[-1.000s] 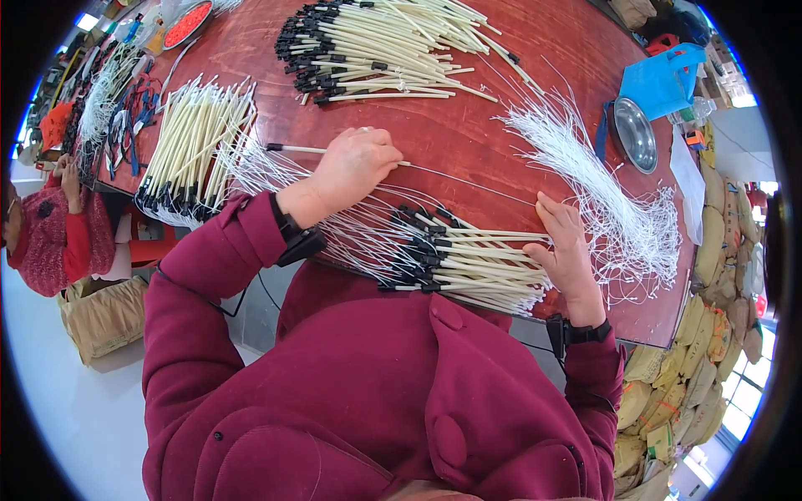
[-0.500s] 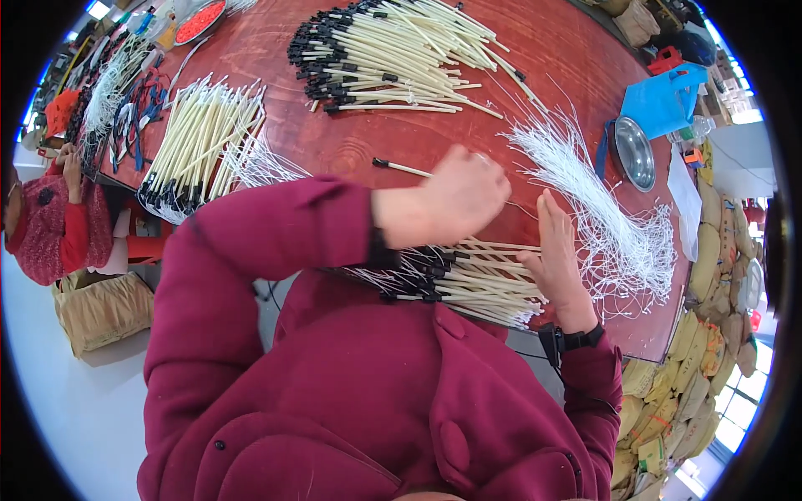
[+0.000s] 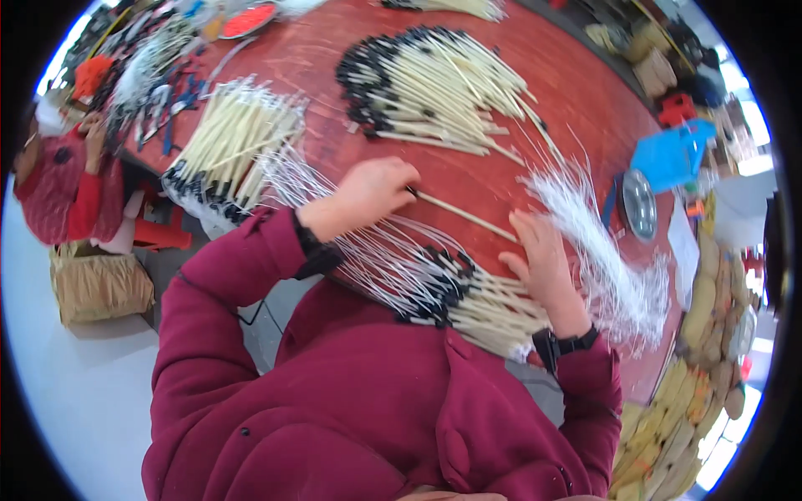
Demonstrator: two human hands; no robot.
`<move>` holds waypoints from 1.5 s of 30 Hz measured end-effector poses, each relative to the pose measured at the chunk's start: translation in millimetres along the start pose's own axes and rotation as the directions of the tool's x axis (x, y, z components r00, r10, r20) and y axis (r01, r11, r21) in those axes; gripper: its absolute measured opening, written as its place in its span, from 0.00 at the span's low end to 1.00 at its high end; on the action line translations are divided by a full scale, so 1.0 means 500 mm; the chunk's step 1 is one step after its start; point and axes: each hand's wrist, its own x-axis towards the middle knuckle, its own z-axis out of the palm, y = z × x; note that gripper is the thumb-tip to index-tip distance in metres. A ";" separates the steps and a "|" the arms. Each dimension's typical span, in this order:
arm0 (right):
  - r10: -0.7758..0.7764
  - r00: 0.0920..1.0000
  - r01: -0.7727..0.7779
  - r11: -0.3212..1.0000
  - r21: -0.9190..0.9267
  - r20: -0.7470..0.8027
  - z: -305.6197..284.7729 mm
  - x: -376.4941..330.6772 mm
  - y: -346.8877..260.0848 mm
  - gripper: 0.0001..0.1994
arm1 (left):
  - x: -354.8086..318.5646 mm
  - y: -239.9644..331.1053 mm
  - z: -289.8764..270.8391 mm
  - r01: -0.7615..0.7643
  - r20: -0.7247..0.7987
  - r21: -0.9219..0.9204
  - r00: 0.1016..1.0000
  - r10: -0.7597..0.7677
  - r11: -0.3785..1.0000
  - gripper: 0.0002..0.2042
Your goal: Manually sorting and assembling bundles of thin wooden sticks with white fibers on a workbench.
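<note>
A thin cream stick (image 3: 468,216) with a black cap lies slantwise between my hands above the red table. My left hand (image 3: 368,196) is closed at its black-capped end. The far end of the stick reaches the fingertips of my right hand (image 3: 547,259), whose fingers are stretched out with the thumb apart; whether they touch it, I cannot tell. Below my hands, along the near edge, lies a bundle of capped sticks (image 3: 493,309) with white strings (image 3: 376,267) running out to the left. Beside my right hand spreads a heap of loose white strings (image 3: 597,242).
A large pile of black-capped sticks (image 3: 443,83) lies at the back of the red table (image 3: 334,125). Another strung bundle (image 3: 242,134) rests at left. A metal bowl (image 3: 639,204) and blue container (image 3: 672,157) stand at right. Another person (image 3: 71,188) works at far left.
My left hand has moved left, from over the stick near my right hand to its black-capped end. My right hand stays stretched out. The whole view has shifted slightly.
</note>
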 end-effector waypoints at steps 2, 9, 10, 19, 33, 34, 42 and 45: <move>-0.033 0.999 0.033 0.999 -0.013 -0.004 0.013 0.009 0.004 0.32 | 0.012 -0.021 0.019 -0.095 0.027 -0.048 0.995 0.096 0.994 0.06; -0.057 0.998 0.057 0.998 -0.017 0.034 0.012 0.045 -0.007 0.23 | 0.007 -0.006 0.011 -0.107 0.046 -0.020 0.993 0.108 0.994 0.04; -0.039 0.999 0.040 0.999 -0.012 0.033 0.013 0.046 -0.007 0.22 | 0.010 -0.006 0.011 -0.112 0.053 -0.009 0.992 0.113 0.994 0.04; -0.084 0.996 0.084 0.996 -0.005 0.008 0.023 0.055 -0.009 0.13 | 0.024 -0.003 0.001 -0.156 0.166 0.036 0.975 0.148 0.987 0.05; -0.122 0.989 0.117 0.991 -0.062 -0.085 0.046 0.066 -0.010 0.08 | 0.017 0.003 -0.016 -0.085 0.070 -0.049 0.994 0.089 0.995 0.06; -0.125 0.988 0.120 0.991 -0.058 -0.087 0.044 0.065 -0.009 0.08 | 0.019 0.005 -0.027 -0.016 0.060 -0.080 0.998 0.021 0.997 0.06; -0.050 0.996 0.043 0.995 -0.087 -0.076 -0.007 0.005 0.026 0.08 | -0.017 -0.054 -0.185 0.214 -0.456 -0.036 0.866 -0.206 0.976 0.06; 0.006 0.997 -0.012 0.996 -0.089 -0.074 -0.029 -0.027 0.025 0.08 | -0.060 -0.096 -0.242 0.236 -0.587 0.011 0.788 -0.185 0.972 0.06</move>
